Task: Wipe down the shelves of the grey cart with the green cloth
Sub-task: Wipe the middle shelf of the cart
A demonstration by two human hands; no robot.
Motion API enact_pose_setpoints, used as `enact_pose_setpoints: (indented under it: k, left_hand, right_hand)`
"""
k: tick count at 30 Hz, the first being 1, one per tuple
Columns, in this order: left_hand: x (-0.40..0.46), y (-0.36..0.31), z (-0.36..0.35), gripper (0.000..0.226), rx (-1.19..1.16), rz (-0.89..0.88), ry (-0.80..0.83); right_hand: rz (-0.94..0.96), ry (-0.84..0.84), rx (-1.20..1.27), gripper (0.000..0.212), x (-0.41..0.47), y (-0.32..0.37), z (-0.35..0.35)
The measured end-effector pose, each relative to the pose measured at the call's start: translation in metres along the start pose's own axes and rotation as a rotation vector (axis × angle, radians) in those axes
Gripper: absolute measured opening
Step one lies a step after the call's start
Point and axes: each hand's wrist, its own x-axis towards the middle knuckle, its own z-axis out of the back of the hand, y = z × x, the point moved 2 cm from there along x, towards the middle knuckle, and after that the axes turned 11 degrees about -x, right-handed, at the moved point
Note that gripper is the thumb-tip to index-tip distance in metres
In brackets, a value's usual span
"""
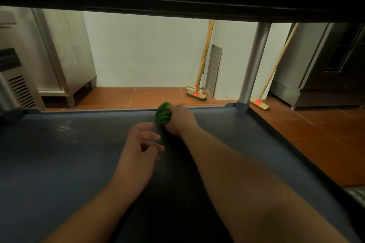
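I look along a lower shelf of the grey cart [69, 163], under the dark shelf above. My right hand [178, 119] reaches to the shelf's far edge and grips the bunched green cloth [163, 113], pressing it on the surface. My left hand [141, 144] hovers over the middle of the shelf, fingers loosely curled, holding nothing. A pale smudge [62, 128] shows on the shelf at the left.
The cart's metal post [253, 63] stands at the far right corner. Beyond are a white wall, brooms [196, 92] leaning on it, another broom [259, 103], steel appliances left [65, 55] and right [325, 69], and red floor tiles [316, 134].
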Motion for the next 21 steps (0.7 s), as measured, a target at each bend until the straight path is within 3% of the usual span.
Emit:
enact_pose_setpoints:
  k: [4, 9, 12, 15, 18, 21]
  left_hand:
    - [-0.006, 0.000, -0.001, 0.053, 0.043, 0.002, -0.003]
    - [-0.008, -0.019, 0.005, 0.046, 0.006, 0.049, -0.058]
    - [-0.007, -0.037, 0.016, 0.039, -0.078, 0.169, -0.069]
    - [-0.007, -0.065, 0.049, 0.033, -0.163, 0.279, -0.074]
    - [-0.011, -0.087, 0.107, 0.029, -0.008, 0.159, -0.113]
    - [-0.026, -0.086, 0.166, 0.026, -0.021, 0.106, -0.186]
  right_hand:
    - [0.055, 0.045, -0.003, 0.054, -0.013, -0.010, 0.003]
    - [-0.285, -0.141, -0.211, 0.003, -0.043, -0.096, 0.023]
    - [-0.407, -0.227, -0.157, 0.011, -0.063, -0.121, 0.035]
    - [-0.451, -0.204, -0.158, 0.022, -0.068, -0.106, 0.036]
    - [-0.485, -0.149, -0.173, 0.024, -0.073, -0.070, 0.032]
    - [-0.439, -0.107, -0.201, 0.022, -0.076, -0.016, 0.018]
